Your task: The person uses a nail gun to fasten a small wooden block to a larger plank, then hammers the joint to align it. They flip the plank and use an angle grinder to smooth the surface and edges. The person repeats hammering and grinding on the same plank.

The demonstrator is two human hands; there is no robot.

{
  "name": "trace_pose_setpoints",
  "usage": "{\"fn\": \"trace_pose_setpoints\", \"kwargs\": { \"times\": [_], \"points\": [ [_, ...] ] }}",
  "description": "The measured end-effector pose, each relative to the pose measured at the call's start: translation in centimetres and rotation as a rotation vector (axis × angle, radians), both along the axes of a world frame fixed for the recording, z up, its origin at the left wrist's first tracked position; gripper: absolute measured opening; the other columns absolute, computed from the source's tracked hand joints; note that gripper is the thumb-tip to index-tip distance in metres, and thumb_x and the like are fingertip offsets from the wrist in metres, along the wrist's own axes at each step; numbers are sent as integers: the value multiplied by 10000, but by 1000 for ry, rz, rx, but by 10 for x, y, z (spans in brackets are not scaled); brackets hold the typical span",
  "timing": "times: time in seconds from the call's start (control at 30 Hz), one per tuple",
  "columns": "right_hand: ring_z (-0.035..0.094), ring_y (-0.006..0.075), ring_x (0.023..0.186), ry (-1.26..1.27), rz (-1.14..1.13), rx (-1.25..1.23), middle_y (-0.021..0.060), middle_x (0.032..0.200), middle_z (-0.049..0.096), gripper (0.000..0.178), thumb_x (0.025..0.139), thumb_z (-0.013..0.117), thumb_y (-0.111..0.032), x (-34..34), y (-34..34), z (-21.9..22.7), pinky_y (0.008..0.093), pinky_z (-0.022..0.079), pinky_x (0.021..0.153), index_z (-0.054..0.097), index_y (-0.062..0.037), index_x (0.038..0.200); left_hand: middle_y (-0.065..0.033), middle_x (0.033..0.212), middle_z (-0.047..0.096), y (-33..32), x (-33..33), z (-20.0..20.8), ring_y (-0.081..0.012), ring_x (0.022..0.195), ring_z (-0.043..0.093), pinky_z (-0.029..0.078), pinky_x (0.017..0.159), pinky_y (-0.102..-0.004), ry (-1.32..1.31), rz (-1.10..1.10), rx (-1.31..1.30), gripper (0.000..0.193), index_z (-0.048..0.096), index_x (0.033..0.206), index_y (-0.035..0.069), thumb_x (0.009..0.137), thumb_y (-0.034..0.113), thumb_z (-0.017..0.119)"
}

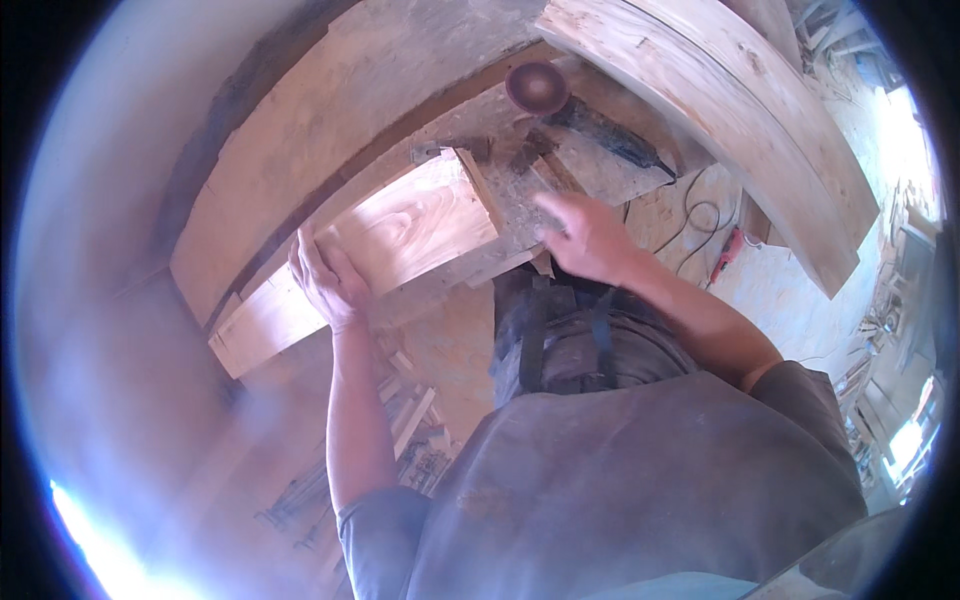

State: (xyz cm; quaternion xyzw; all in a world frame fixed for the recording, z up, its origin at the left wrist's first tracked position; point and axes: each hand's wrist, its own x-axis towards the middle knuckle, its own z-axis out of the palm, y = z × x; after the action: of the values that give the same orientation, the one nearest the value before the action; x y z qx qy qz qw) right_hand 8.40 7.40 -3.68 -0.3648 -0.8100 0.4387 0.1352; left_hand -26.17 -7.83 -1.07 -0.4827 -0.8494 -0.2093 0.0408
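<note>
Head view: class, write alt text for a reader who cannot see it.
A person's left hand presses on a pale wooden board on a workbench, while the right hand hovers open beside it. An angle grinder lies beyond.

The short board (400, 235) is pale, smooth-planed wood with visible grain, lying on a rough, matt chipboard bench (600, 170).
</note>
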Motion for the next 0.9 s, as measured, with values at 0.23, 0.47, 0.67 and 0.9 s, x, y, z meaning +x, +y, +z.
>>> {"fn": "trace_pose_setpoints", "kwargs": {
  "times": [0.23,0.47,0.67,0.9],
  "points": [
    [626,469,1164,-712,-71,-23,271,1365,558,798,834,785,-167,39,-1,-82,540,539,975,434,-86,1546,-267,1290,665,-1,-4,-3,-460,1260,554,406,1121,-535,29,-19,1,456,592,1368,-67,960,133,546],
    [656,475,1080,-528,-50,65,292,1274,572,736,796,736,-78,42,-18,-131,557,553,909,494,-76,1491,-268,1364,632,-2,-5,-2,-433,1314,532,385,1153,-515,-7,10,-22,469,606,1383,-38,972,174,529],
    [636,460,1096,-386,2,131,276,1287,572,670,825,706,-64,11,7,-120,539,535,920,520,-50,1468,-274,1347,628,-3,-5,-5,-438,1289,546,406,1126,-522,-38,-5,5,455,599,1389,-28,975,155,551],
    [537,415,1257,-403,-386,550,222,1313,577,699,775,740,-60,32,71,-91,526,413,1104,503,-34,1432,-255,1328,638,-11,-1,-4,-399,1288,566,455,1100,-463,-79,30,105,418,625,1368,-30,976,49,504]
  ]
}}
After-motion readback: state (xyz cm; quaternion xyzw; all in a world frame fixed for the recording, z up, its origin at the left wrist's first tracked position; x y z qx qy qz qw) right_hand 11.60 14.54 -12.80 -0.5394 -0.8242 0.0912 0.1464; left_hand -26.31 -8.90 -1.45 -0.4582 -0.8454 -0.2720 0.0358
